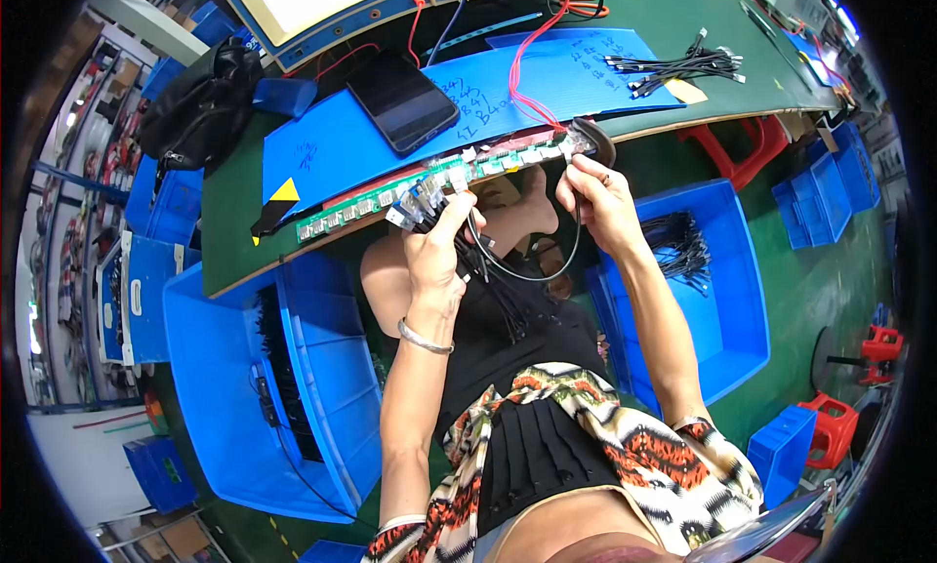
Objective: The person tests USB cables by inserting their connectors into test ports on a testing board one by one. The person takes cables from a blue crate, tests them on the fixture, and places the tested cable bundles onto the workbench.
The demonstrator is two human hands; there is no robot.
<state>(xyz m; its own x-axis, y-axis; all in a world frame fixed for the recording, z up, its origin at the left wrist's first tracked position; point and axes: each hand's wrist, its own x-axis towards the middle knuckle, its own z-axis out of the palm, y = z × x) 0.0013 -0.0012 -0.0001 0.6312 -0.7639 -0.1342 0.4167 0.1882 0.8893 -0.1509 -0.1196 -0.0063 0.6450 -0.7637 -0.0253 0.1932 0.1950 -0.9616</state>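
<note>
My left hand (439, 241) is closed around a bunch of short black USB cables (422, 200). Their metal plugs fan out above the fingers and the tails hang over my lap. One black cable (532, 275) loops from this bunch to my right hand (600, 202). There, thumb and fingers pinch the cable's end against the right end of a long green circuit board (390, 197). White and metal sockets line this board along the table's front edge. Red wires (517, 75) run down to its right end. The plug itself is hidden by my fingertips.
A dark phone (403, 100) lies on a blue sheet (322, 143) with handwriting. Further right sits a pile of black cables (688, 67). Blue bins (337, 387) (732, 270) holding cables flank my lap. An instrument (322, 17) and a black bag (200, 104) are at the back left.
</note>
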